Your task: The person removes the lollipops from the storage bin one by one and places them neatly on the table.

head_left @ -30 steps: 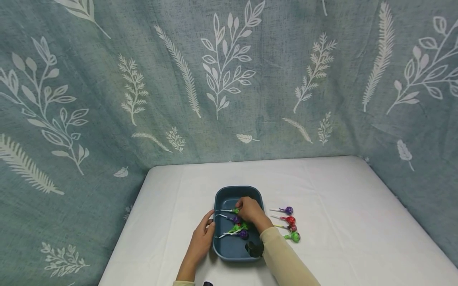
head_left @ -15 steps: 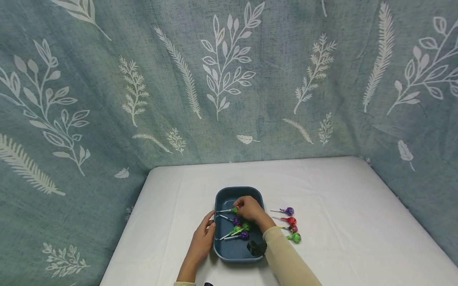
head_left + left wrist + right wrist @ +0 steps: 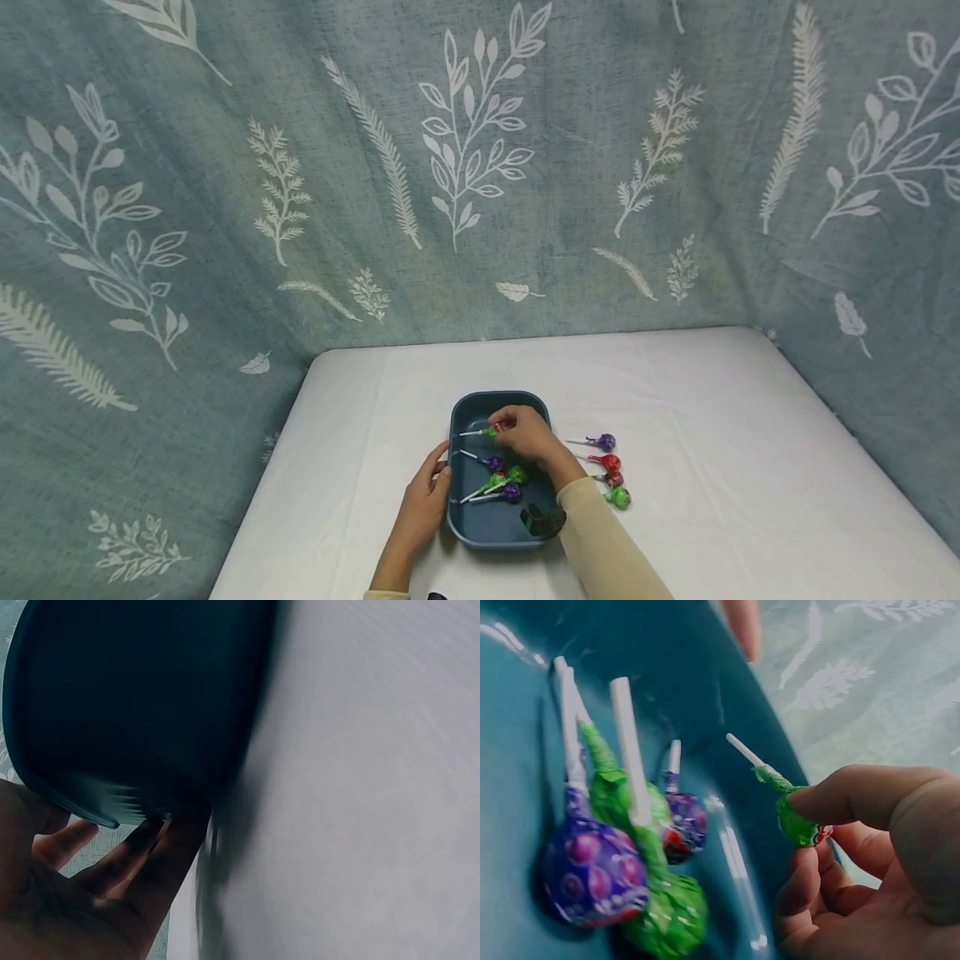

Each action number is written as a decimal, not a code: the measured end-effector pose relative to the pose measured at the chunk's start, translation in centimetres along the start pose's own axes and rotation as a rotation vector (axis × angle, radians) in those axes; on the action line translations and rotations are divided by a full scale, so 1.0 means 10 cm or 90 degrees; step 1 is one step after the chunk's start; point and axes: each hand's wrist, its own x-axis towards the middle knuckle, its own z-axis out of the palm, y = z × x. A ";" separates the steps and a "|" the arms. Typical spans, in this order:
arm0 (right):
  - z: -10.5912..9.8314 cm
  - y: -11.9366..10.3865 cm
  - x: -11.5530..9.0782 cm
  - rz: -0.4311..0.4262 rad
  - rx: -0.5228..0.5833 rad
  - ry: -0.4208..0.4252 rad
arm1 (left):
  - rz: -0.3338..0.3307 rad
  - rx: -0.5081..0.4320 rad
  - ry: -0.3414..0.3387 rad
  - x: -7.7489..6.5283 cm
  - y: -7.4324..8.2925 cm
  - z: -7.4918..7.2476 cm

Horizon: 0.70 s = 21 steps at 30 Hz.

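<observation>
My right hand [image 3: 528, 437] is over the far part of a blue tray [image 3: 498, 533], pinching a green-and-red wrapped lollipop [image 3: 799, 817] by its head between thumb and fingers. Its white stick points left in the head view. Below it in the tray lie a small purple lollipop [image 3: 492, 463], a green-and-red one [image 3: 496, 481], a green one [image 3: 517, 475] and a larger purple one [image 3: 512, 493], sticks mostly toward the left. My left hand [image 3: 422, 504] rests against the tray's left wall, fingers extended along the outside and thumb at the rim [image 3: 82, 814].
Right of the tray, a column of lollipops lies on the white cloth: purple [image 3: 606, 442], red [image 3: 611, 462], dark red [image 3: 614, 479] and green [image 3: 618, 498]. A black wrist camera [image 3: 542, 521] overlaps the tray's near right corner. A leaf-patterned curtain [image 3: 480, 283] hangs behind the table.
My right hand has shifted slightly away toward the tray's far end, carrying the green-and-red lollipop along. My left hand stays at the tray's left wall.
</observation>
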 end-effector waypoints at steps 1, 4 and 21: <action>-0.02 -0.02 -0.02 -0.001 0.001 0.002 | 0.000 0.000 0.000 0.00 0.00 0.00; -0.09 -0.08 -0.09 -0.003 0.010 0.011 | -0.002 0.000 0.002 0.00 0.00 0.00; -0.61 -0.16 -0.66 -0.027 0.083 0.064 | 0.003 0.008 0.011 -0.01 0.01 0.02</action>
